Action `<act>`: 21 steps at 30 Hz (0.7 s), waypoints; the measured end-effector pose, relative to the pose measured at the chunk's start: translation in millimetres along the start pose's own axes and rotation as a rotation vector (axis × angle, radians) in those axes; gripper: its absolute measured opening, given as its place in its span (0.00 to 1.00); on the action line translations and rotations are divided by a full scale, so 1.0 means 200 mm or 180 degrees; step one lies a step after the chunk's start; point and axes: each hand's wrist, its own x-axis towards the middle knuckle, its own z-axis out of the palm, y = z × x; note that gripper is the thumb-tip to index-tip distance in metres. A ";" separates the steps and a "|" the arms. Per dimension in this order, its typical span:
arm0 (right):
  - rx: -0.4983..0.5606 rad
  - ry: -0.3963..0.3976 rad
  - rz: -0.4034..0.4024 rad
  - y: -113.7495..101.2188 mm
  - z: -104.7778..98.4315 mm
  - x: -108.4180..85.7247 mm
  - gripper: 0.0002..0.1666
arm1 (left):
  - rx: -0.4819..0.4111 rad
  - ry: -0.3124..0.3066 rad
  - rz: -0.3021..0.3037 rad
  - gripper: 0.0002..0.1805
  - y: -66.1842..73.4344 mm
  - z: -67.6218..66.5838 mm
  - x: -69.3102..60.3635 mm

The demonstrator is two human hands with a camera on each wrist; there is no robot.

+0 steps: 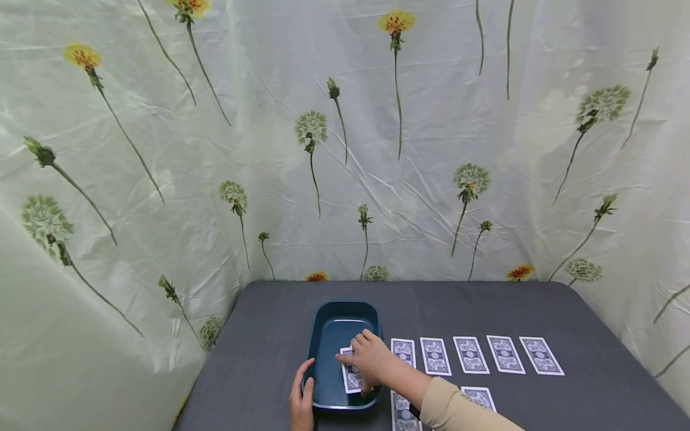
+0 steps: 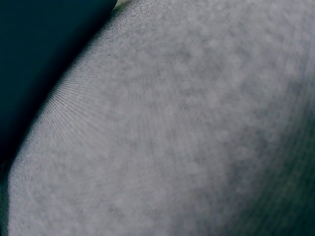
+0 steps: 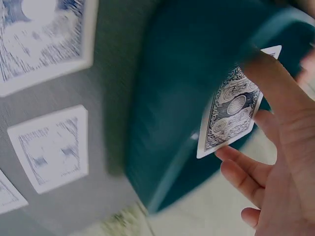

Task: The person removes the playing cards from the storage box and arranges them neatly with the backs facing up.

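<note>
A dark teal rectangular tray (image 1: 337, 328) stands on the grey table. My left hand (image 1: 301, 399) holds its left side near the front, thumb and a finger at the rim. My right hand (image 1: 372, 359) reaches over the tray's right wall and pinches a playing card (image 1: 350, 378) by its edges. That card (image 3: 230, 107) shows a blue-and-white patterned back in the right wrist view, with the thumb at one edge and fingertips at another. Whether it touches the tray's floor I cannot tell. In the left wrist view only the tray's dark side (image 2: 39, 49) and blurred grey cloth show.
Several playing cards (image 1: 435, 357) lie back up in a row right of the tray. Nearer the front are another card (image 1: 403, 413) beside the tray and one (image 1: 480, 396) partly behind the right forearm. A flowered curtain (image 1: 345, 179) hangs behind the table (image 1: 259, 335).
</note>
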 end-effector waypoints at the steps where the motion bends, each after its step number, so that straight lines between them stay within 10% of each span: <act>1: 0.0063 0.0089 -0.0016 0.02 -0.02 -0.01 0.48 | 0.0019 -0.0007 -0.0001 0.15 0.00 0.00 0.00; 9: 0.0248 0.0800 0.0031 0.25 -0.12 -0.21 0.53 | -0.0105 0.0019 0.0111 0.15 0.00 0.00 0.00; 21: 0.0200 0.0559 0.0265 0.51 0.22 -0.74 0.52 | 0.0087 0.0012 -0.0176 0.15 0.00 0.00 0.01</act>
